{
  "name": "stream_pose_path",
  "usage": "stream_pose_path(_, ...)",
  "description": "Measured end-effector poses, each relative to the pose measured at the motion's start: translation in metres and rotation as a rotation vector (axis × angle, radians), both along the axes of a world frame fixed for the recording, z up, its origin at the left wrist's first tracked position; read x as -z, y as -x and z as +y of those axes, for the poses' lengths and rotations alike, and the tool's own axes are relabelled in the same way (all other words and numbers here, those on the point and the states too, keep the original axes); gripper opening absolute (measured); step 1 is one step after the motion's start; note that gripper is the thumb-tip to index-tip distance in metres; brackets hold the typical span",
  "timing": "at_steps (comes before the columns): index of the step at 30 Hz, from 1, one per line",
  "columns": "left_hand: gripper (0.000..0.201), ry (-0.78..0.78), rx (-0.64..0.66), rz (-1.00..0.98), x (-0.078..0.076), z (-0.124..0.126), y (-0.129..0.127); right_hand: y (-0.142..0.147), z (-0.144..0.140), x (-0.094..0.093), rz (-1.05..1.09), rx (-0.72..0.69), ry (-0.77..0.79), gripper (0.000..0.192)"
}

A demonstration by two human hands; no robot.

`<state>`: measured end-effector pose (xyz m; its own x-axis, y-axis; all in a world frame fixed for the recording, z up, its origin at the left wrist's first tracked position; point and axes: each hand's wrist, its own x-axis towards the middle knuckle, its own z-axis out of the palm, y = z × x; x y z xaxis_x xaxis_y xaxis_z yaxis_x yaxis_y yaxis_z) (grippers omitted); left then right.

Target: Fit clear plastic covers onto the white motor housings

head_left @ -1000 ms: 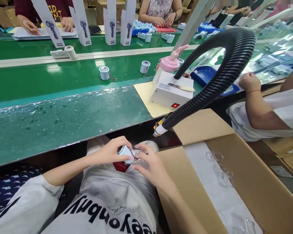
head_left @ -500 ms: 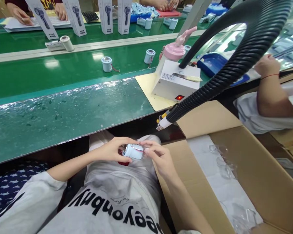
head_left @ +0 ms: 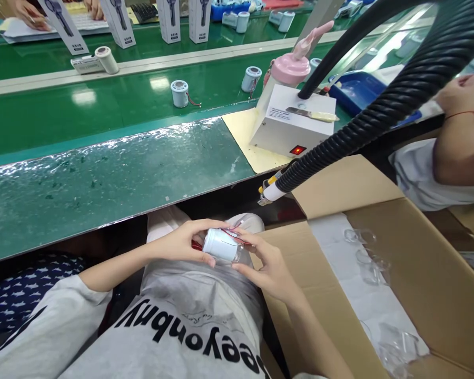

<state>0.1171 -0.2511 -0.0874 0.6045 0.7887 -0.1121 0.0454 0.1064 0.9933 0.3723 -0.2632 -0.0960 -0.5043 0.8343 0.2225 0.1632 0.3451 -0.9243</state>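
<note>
Lower centre: your left hand (head_left: 184, 242) gripping blue cylinder (head_left: 220, 245); right hand (head_left: 272, 265) holding clear cover (head_left: 243, 256). Keep red wires (head_left: 231, 233) unpinched.

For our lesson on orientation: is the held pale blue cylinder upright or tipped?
Tipped: the pale blue cylinder lies sideways, its ends facing left hand and right hand.

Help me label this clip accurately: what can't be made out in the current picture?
All in the head view:
Light-blue cylinder: left end face, hidden within the left hand.
Clear piece: partly covered by the right hand.
White boxes: tops cut off by the upper edge.
Black hose: bend cut off by the upper edge.
White machine: label print too small to read.
</note>
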Motion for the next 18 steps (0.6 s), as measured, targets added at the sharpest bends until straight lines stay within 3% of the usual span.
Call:
stream_pose_path(10, 0.076, -0.323, 0.025, -0.01, -0.0064, -0.0018, 0.0042, 0.0017, -0.0016, -0.0043, 0.167, -0.028, 0.364, 0.046)
stream_pose_path(18, 0.075, -0.405, 0.043, 0.047, -0.0041, -0.0023, 0.006, 0.0049, -0.0037, 0.0011, 0.27, -0.019, 0.662, 0.048)
